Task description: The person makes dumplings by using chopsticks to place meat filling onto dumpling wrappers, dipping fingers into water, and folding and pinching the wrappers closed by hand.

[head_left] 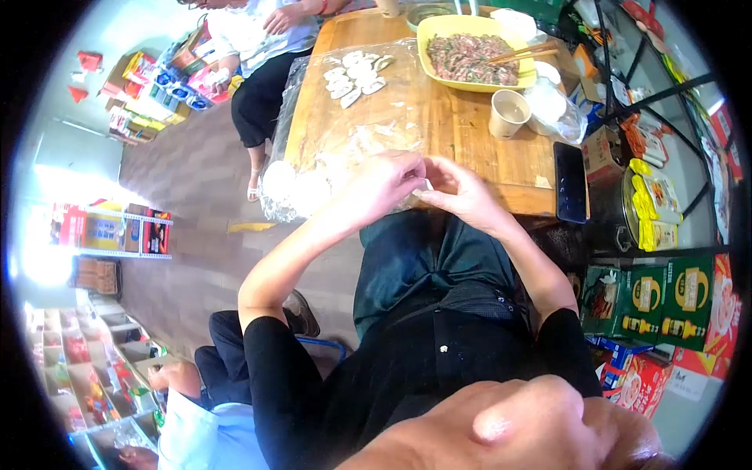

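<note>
A bit of dough is pinched between the fingertips of the left hand and right hand — mostly hidden by the bunched fingers — at the table edge. Beyond, a cup, dumplings and a filled bowl are seen.

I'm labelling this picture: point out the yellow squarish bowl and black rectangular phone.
Yellow squarish bowl (478,26), head view: inner far wall.
Black rectangular phone (570,182), head view: middle of upper face.
</note>
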Tool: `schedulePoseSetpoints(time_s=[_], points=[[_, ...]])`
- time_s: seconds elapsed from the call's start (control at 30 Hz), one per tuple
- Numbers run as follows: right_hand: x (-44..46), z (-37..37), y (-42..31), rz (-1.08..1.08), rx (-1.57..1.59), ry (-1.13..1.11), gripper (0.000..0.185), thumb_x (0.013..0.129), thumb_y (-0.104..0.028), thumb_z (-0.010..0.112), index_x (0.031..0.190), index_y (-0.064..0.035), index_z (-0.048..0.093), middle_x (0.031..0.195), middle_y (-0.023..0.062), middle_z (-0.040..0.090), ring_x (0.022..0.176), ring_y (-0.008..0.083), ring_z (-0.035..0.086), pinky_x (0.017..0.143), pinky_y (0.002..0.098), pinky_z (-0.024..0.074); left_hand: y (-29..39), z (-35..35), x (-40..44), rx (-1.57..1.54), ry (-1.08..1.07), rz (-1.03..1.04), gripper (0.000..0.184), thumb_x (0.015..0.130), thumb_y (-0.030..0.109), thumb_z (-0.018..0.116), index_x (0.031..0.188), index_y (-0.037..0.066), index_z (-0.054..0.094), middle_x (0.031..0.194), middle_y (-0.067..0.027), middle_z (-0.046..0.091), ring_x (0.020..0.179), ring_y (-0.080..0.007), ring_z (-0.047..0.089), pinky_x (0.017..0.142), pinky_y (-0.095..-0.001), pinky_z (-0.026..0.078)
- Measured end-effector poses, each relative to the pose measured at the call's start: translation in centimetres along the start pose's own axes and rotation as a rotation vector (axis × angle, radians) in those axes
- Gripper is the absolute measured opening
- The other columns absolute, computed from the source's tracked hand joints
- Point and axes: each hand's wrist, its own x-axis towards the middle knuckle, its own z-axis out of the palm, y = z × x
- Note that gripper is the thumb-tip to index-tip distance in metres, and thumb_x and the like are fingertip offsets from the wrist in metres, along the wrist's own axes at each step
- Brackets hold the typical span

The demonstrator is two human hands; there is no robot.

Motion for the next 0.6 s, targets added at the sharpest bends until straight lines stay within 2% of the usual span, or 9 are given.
schedulePoseSetpoints(time_s=[0.07, 0.13, 0.2, 0.23, 0.27, 0.33, 0.37, 0.47, 0.6], points=[[-0.4, -0.1, -0.1, 0.127, 0.154, -0.105, 0.030, 0.091, -0.013, 0.062, 0.116, 0.0014, 0.057, 0.099, 0.0032, 0.065, 0.087, 0.0100, 0.059, 0.076, 0.0259, 0.0476, 0.7, -0.1, -0.3, -0.032, 0.041, 0.022, 0.011, 0.079, 0.012, 0.065, 0.082, 0.003, 0.059, 0.078, -0.0161, 0.062, 0.077, -0.0341, 0.061, 0.067, -0.0414, 0.048], [-0.8, -0.3, -0.2, 0.118, 0.094, -0.089, 0.025, 0.092, -0.012, 0.060, 0.112, 0.0012, 0.060, 0.095, 0.0032, 0.066, 0.085, 0.0094, 0.059, 0.074, 0.0256, 0.0470, 1.3, -0.3, -0.8, -0.021, 0.011, 0.026, 0.012, 0.081, 0.012, 0.066, 0.084, 0.002, 0.060, 0.078, -0.0145, 0.062, 0.078, -0.0305, 0.062, 0.068, -0.0389, 0.048], [-1.2, -0.4, -0.7, 0.115, 0.033, -0.077, 0.021, 0.092, -0.011, 0.059, 0.109, 0.0009, 0.063, 0.090, 0.0032, 0.066, 0.083, 0.0087, 0.059, 0.072, 0.0254, 0.0465, 1.8, -0.2, -1.2, -0.224, 0.062, -0.073, 0.016, 0.082, 0.005, 0.068, 0.096, 0.002, 0.062, 0.081, -0.0052, 0.063, 0.077, -0.0173, 0.061, 0.074, -0.0335, 0.048], [-1.4, -0.3, -1.2, 0.077, -0.035, -0.079, 0.019, 0.092, -0.011, 0.059, 0.106, 0.0003, 0.064, 0.088, 0.0047, 0.067, 0.082, 0.0095, 0.059, 0.071, 0.0261, 0.0468, 0.8, 0.4, -1.7, -0.383, 0.029, -0.137, 0.037, 0.089, 0.024, 0.064, 0.119, 0.004, 0.057, 0.102, -0.0076, 0.064, 0.094, -0.0187, 0.060, 0.086, -0.0348, 0.047], [-1.6, -0.2, -1.6, 0.039, -0.104, -0.081, 0.017, 0.092, -0.010, 0.058, 0.104, -0.0004, 0.065, 0.086, 0.0062, 0.067, 0.080, 0.0103, 0.060, 0.070, 0.0267, 0.0472, 0.0, 1.6, -1.8, -0.386, 0.023, -0.133, 0.037, 0.089, 0.024, 0.064, 0.119, 0.004, 0.057, 0.102, -0.0076, 0.064, 0.094, -0.0187, 0.060, 0.086, -0.0348, 0.047], [-2.2, 0.1, -3.5, -0.056, -0.349, -0.149, 0.019, 0.090, -0.013, 0.059, 0.103, -0.0017, 0.066, 0.089, 0.0134, 0.067, 0.081, 0.0192, 0.064, 0.072, 0.0313, 0.0493, -0.7, 3.6, -2.2, -1.261, -0.003, -0.147, 0.062, 0.094, 0.047, 0.050, 0.140, 0.007, 0.040, 0.126, -0.0130, 0.055, 0.119, -0.0231, 0.051, 0.099, -0.0342, 0.041], [-2.3, 0.3, -4.7, -0.036, -0.403, -0.237, 0.019, 0.089, -0.015, 0.060, 0.101, -0.0016, 0.066, 0.090, 0.0136, 0.067, 0.083, 0.0225, 0.065, 0.073, 0.0337, 0.0497, -0.7, 3.6, -2.5, -1.437, -0.252, -0.194, 0.080, 0.093, 0.063, 0.035, 0.147, 0.005, 0.027, 0.142, -0.0155, 0.041, 0.132, -0.0273, 0.038, 0.110, -0.0388, 0.030], [-2.3, 1.0, -4.1, -0.244, -0.475, -0.286, 0.018, 0.086, -0.015, 0.059, 0.098, -0.0039, 0.066, 0.090, 0.0170, 0.067, 0.083, 0.0331, 0.065, 0.071, 0.0416, 0.0500, -0.9, 7.6, -5.1, -1.758, -0.104, -0.707, 0.089, 0.088, 0.067, 0.041, 0.142, -0.003, 0.032, 0.143, -0.0194, 0.040, 0.134, -0.0323, 0.038, 0.112, -0.0501, 0.026], [-2.6, 0.3, -4.5, -0.104, -0.760, -0.267, 0.019, 0.087, -0.018, 0.056, 0.098, -0.0060, 0.066, 0.086, 0.0151, 0.066, 0.076, 0.0336, 0.065, 0.067, 0.0420, 0.0499, -1.5, 10.7, -7.3, -2.311, -0.132, -0.442, 0.084, 0.089, 0.063, 0.045, 0.139, -0.002, 0.035, 0.141, -0.0203, 0.042, 0.130, -0.0334, 0.043, 0.111, -0.0496, 0.029]])
